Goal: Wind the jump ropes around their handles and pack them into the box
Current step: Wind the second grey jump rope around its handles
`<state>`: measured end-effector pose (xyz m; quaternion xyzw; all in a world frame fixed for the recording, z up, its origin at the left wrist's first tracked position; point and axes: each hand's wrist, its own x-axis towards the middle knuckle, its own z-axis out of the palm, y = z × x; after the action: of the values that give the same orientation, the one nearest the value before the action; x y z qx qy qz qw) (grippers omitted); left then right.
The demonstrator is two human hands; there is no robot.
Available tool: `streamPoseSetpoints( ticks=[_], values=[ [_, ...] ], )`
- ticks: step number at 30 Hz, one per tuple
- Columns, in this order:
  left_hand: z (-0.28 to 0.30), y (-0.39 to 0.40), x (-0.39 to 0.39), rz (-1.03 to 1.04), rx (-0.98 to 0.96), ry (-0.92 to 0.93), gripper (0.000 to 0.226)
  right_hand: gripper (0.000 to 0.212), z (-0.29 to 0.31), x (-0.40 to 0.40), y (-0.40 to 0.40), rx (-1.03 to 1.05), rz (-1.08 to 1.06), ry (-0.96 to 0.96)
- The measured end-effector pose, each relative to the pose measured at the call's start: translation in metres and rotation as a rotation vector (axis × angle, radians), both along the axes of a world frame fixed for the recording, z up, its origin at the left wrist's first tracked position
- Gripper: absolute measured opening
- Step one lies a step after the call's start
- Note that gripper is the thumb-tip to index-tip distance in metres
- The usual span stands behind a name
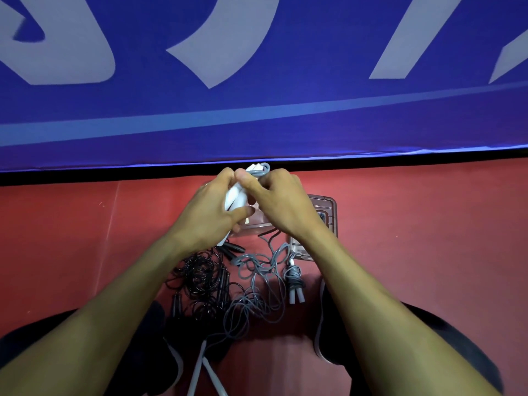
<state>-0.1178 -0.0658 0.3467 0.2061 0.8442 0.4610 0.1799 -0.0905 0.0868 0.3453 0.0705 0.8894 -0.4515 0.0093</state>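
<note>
My left hand [213,208] grips a pair of white jump rope handles [233,197] held upright over the floor. My right hand [278,201] pinches the grey rope [261,170] that loops over the handles' top end. Under my hands a clear plastic box [328,207] stands on the red floor, mostly hidden by my right hand. A loose grey rope [257,284] lies tangled in front of it. To its left is a heap of black rope [200,277] with black handles. A wound grey rope with white handles [294,281] lies to the right.
A blue banner [257,81] with pale lettering hangs close behind the box, its lower edge just above the floor. My dark shoes [325,324] sit on either side of the ropes. Two white handles [204,367] lie at the bottom, between my feet.
</note>
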Motion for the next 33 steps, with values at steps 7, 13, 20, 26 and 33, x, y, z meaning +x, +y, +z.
streamPoseSetpoints(
  ticks=[7,13,20,26,33],
  values=[
    [-0.001,0.000,-0.005,-0.045,0.146,-0.138,0.021,0.065,-0.001,-0.004,0.005,-0.057,-0.047,0.031],
    [0.002,-0.002,-0.004,-0.037,0.097,-0.128,0.037,0.082,0.002,-0.002,0.002,-0.027,-0.056,-0.019],
    [0.004,-0.005,-0.009,0.051,0.187,-0.140,0.017,0.079,0.004,-0.003,0.004,-0.171,-0.072,-0.029],
    [0.011,-0.009,-0.008,0.136,0.088,-0.028,0.040,0.070,0.003,-0.002,0.003,-0.178,-0.025,-0.084],
    [0.005,-0.004,-0.007,0.139,0.029,-0.036,0.017,0.070,0.007,-0.001,-0.005,-0.100,0.034,-0.003]
  ],
)
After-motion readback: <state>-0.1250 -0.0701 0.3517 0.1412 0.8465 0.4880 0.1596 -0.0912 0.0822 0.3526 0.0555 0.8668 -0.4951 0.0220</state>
